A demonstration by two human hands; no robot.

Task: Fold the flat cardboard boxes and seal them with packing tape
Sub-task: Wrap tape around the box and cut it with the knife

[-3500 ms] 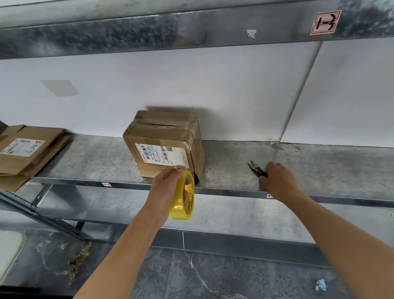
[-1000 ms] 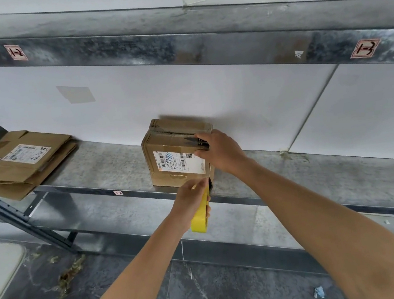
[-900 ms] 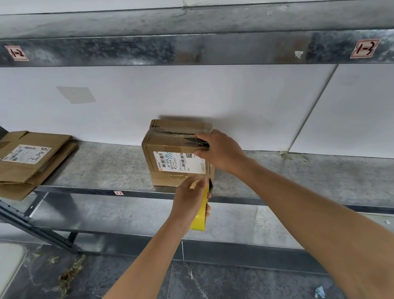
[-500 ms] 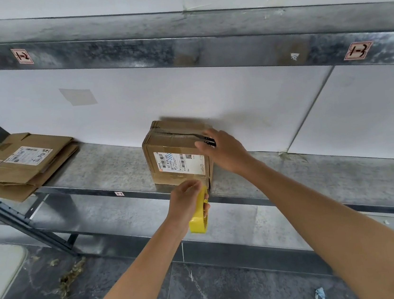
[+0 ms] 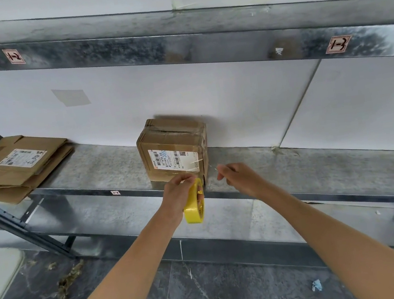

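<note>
Folded box (image 5: 173,149): stood upright on the metal shelf (image 5: 94,167), its back against the white wall panel (image 5: 235,109). Its top flaps were closed and a shipping label (image 5: 172,158) was on the face towards the camera.

Left hand (image 5: 178,194): just below and in front of the folded box's lower front edge, off the shelf lip. The fingers were curled round the tape roll (image 5: 194,205), with the thumb tip raised near the box's bottom edge.

Tape roll: yellow and held on edge, hanging below the folded box's lower right corner. Its top was about level with the shelf lip and apart from the cardboard.

Clear tape strip (image 5: 194,163): showed as faint glints on the folded box's front, low and to the right, above the roll. Whether it ran unbroken to the roll could not be told.

Right hand (image 5: 239,177): to the right of the folded box's lower right corner, not touching the cardboard. The fingers were bent inward, with thumb and forefinger tips drawn together and pointing at the box. A thin glint lay at those tips, but whether they pinched anything could not be told.

Flat boxes (image 5: 19,168): well to the left of the folded box on the same shelf, stacked and overhanging the front lip.

Upper beam (image 5: 178,47): above the folded box.

Paper scrap (image 5: 316,285): on the floor, far below and to the right of the folded box.
</note>
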